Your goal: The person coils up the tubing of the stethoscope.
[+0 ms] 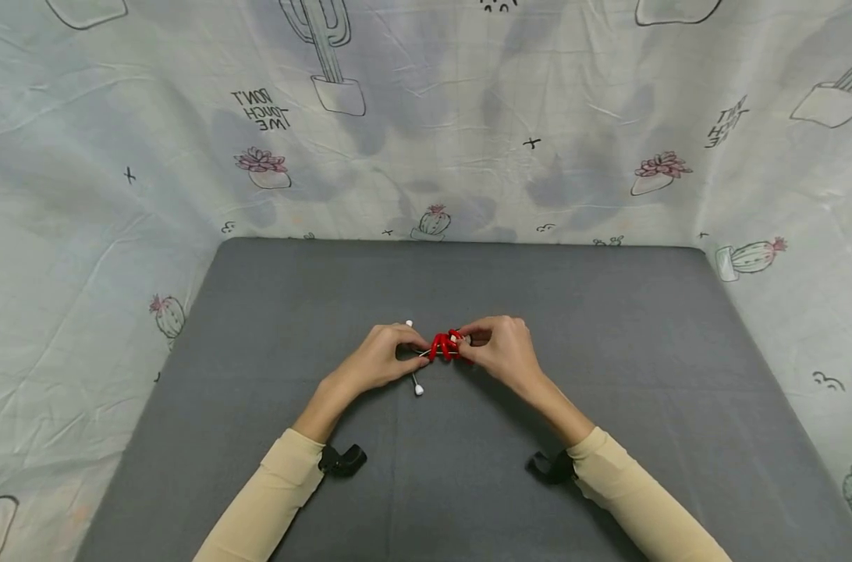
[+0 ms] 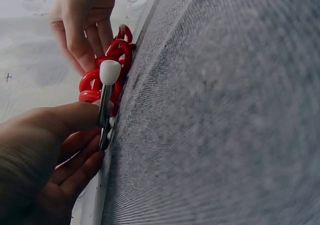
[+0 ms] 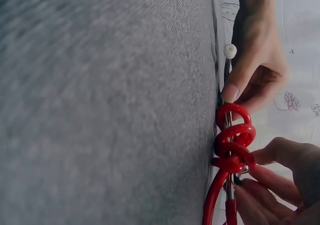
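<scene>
A glossy red cord (image 1: 443,345) is looped in several turns around a thin metal rod (image 3: 230,120). Near the left end stands a thin bar with white knobs, one knob (image 1: 419,389) toward me and another knob (image 1: 409,322) on the far side. My left hand (image 1: 381,357) pinches the metal piece beside this bar with thumb and fingers. At the other end, my right hand (image 1: 505,351) pinches the looped part. In the right wrist view, red strands run down past the right fingers (image 3: 270,177). Exactly which part these fingertips pinch is partly hidden.
The work lies low over a grey cloth-covered table (image 1: 426,484). A pale curtain (image 1: 454,117) with cactus drawings hangs behind the table and at both sides. Black straps (image 1: 342,460) sit at both wrists, over light sleeves (image 1: 264,499).
</scene>
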A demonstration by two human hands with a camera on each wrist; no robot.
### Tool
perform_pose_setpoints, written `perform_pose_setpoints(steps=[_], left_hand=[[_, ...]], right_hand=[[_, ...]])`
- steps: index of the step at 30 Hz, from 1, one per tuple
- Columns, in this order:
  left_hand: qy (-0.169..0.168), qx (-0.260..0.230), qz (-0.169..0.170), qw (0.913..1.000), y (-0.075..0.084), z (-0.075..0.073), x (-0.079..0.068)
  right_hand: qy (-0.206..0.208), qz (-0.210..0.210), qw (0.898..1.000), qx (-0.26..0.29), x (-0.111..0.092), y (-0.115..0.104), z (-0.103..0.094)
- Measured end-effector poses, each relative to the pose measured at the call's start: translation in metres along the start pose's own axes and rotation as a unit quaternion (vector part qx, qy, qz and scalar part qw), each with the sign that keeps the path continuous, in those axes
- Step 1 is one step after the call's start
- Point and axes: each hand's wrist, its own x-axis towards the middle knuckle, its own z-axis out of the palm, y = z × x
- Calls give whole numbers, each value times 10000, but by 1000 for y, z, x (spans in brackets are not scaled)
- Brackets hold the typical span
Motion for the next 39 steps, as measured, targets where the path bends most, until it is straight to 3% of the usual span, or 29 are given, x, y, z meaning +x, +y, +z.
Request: perform_pose_setpoints(steps=[16,25,34,39], left_hand=[[210,213,190,9994,-1,5,-5],[221,340,404,9984,1,8,-4],[348,437,617,9965,1,8,-5],[345,455,611,9965,0,10,-7]], right_hand=[[203,23,9993,-302,5,-1,19],[385,-173,9991,41,1,7,21],[494,-688,9932,-796,2,2,22],[496,-473,9974,-217,0,4,20]])
